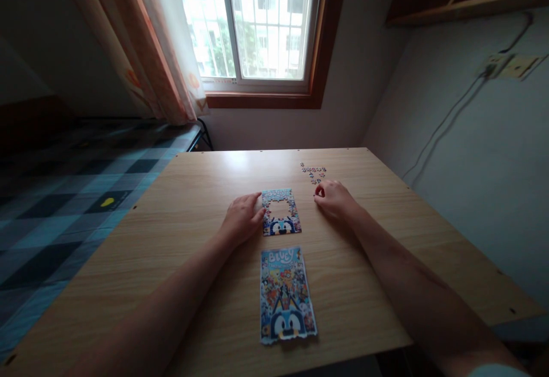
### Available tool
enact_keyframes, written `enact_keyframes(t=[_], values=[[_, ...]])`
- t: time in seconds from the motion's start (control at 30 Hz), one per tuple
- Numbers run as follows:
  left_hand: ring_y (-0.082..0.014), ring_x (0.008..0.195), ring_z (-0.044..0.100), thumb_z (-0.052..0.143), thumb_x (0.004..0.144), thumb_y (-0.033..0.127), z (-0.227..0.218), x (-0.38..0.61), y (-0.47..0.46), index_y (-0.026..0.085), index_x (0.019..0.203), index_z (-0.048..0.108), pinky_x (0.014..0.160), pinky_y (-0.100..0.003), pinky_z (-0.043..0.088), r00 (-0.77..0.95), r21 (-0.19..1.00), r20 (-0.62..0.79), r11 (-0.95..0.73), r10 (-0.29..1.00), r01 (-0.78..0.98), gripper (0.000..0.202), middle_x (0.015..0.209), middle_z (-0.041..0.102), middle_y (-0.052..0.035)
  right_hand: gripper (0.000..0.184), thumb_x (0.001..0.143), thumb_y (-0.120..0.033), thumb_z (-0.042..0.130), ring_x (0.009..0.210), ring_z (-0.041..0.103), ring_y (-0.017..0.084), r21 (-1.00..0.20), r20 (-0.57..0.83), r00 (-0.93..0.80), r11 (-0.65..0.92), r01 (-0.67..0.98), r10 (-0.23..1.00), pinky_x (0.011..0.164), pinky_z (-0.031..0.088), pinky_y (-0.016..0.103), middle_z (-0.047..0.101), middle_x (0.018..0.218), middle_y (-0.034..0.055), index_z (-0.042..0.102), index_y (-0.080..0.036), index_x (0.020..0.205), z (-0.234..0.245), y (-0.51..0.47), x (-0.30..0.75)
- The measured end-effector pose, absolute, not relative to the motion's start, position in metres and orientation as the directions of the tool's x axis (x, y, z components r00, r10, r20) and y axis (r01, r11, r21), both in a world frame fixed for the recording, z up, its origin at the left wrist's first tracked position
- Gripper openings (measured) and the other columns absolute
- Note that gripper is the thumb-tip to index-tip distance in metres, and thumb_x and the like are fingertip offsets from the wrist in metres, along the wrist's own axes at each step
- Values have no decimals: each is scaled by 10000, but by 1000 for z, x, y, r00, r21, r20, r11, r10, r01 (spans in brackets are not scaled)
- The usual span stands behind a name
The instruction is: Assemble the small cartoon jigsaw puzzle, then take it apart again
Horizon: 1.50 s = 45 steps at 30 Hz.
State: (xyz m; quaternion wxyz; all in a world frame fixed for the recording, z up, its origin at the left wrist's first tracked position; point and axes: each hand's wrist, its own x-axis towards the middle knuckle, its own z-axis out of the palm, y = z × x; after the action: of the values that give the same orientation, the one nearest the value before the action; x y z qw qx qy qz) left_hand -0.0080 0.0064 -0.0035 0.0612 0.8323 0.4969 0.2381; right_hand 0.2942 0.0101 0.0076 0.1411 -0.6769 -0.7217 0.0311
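Note:
A small jigsaw puzzle (pixel 282 228) lies flat on the wooden table, its border joined and a gap in its middle where the tabletop shows. My left hand (pixel 242 217) rests beside it, fingers stretched out and touching its left edge. To the right of the puzzle, my right hand (pixel 337 198) is low over the table with thumb and forefinger pinched on a tiny puzzle piece, mostly hidden by the fingertips. Several loose puzzle pieces (pixel 315 170) are spread just beyond that hand. Nearer to me lies a printed picture sheet (pixel 286 291) with a dog-like cartoon face.
The wooden table (pixel 206 188) reaches toward a wall with a barred window (pixel 270 22). On the left is a bed with a checked cover (pixel 86 205), below a curtain (pixel 150 51). A cable (pixel 446 119) hangs from a socket on the right wall.

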Motion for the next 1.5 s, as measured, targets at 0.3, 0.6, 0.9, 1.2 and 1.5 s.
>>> enact_keyframes(t=[0.3, 0.6, 0.9, 1.2, 1.5], values=[[-303, 1208, 568, 544, 903, 354, -6, -7, 8, 152, 1336, 550, 1069, -479, 426, 402, 333, 336, -507, 852, 795, 477, 1302, 635, -146, 130, 836, -165, 598, 821, 580, 173, -309, 270, -106, 190, 932, 957, 739, 407, 254, 684, 860, 42, 663, -182, 947, 2, 7, 285], [-274, 1206, 544, 560, 935, 259, 17, 7, -17, 228, 1266, 618, 1062, -494, 426, 542, 158, 552, -717, 634, 679, 338, 1299, 635, -81, 171, 900, -196, 577, 829, 631, 163, -573, 563, -144, 510, 641, 814, 771, 530, 301, 680, 936, 65, 734, -195, 969, 12, -11, 250], [-228, 1063, 595, 531, 975, 268, 21, 3, -17, 244, 1180, 680, 955, -439, 503, 577, 160, 600, -789, 555, 593, 254, 1156, 689, -62, 448, 789, -290, 744, 790, 672, 139, -931, 361, -199, 365, -15, 911, 723, 598, 310, 716, 939, 37, 642, -227, 1221, -8, -13, 218], [-213, 1035, 602, 549, 975, 285, 18, 4, -15, 267, 1133, 710, 910, -415, 534, 629, 187, 573, -831, 525, 523, 226, 1142, 696, -57, 877, 724, -219, 813, 661, 632, 94, -954, 299, -333, 277, -113, 894, 457, 505, 168, 621, 974, -12, 380, -357, 1475, -3, -20, 216], [-203, 1009, 608, 580, 965, 305, 17, 5, -17, 260, 1036, 719, 871, -377, 541, 654, 198, 563, -851, 505, 487, 162, 1123, 699, -40, 934, 754, -262, 806, 667, 626, 85, -941, 332, -386, 331, -71, 861, 509, 541, 191, 602, 1015, -10, 288, -398, 1519, -8, -19, 219]])
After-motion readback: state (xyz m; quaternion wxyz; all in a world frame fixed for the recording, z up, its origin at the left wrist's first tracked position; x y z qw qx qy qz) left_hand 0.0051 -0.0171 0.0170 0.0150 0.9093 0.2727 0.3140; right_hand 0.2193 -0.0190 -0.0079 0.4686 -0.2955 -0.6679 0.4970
